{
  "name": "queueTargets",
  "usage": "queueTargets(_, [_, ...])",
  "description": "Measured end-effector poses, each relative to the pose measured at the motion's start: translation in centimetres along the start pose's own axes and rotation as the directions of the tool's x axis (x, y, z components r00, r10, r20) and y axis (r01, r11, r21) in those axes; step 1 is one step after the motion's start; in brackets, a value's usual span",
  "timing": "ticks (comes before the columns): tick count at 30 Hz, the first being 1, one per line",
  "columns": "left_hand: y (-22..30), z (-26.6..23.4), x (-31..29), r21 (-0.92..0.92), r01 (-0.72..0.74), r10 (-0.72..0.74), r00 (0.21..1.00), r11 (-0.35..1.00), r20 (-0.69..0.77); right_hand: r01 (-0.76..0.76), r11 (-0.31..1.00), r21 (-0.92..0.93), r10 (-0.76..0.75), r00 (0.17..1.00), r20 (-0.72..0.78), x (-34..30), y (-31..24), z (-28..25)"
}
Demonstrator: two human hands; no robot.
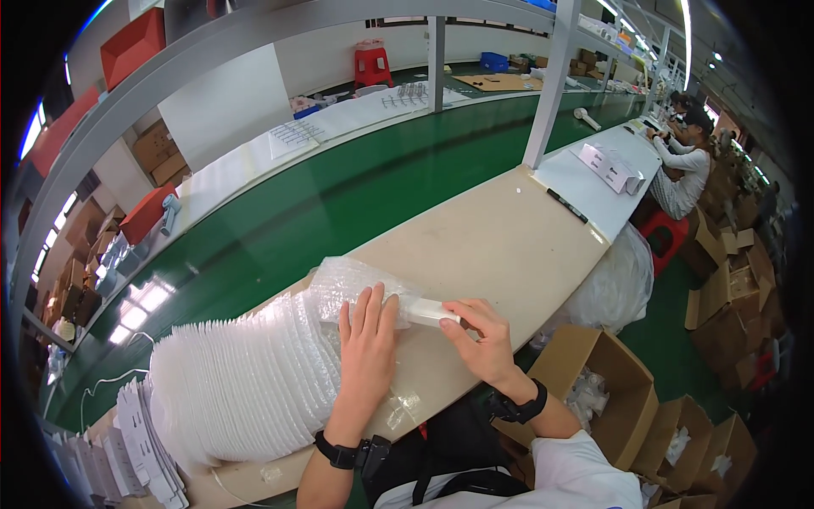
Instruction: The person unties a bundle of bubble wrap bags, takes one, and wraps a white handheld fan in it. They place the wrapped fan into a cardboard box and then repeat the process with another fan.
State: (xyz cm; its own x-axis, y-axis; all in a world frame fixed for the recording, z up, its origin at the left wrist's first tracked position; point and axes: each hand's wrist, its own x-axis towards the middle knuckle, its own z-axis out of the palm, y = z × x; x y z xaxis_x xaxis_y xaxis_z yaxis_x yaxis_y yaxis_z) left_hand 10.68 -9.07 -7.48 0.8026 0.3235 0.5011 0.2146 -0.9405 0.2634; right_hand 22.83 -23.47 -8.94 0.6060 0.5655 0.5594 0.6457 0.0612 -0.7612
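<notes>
Flat on a clear bubble-wrap bag [343, 282] lies my left hand [370, 339], its fingers stretched out. My right hand [485, 343] pinches the near end of a smooth white oblong object [431, 311] between thumb and fingers. The object's far end reaches into the bubble wrap beside my left fingertips; that part is blurred by the plastic, and its exact kind cannot be made out. To the left of my left hand, a long row of bubble-wrap bags [246, 386] stands packed on edge along the tan bench [475, 229].
Folded white cartons [148, 441] stand at the lower left. Beyond the bench runs a green conveyor belt [339, 204]. A grey post [553, 93] rises at the bench's far edge. Open cardboard boxes [623, 373] stand at my right. A person [682, 161] sits farther along the line.
</notes>
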Motion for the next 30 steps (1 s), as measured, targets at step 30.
queueTargets(30, [2.8,-1.6,-0.5,-0.234,-0.432,0.268,0.817,0.871,-0.510,0.083,0.989,-0.121,-0.086,0.996,-0.019,-1.1,-2.7,1.5])
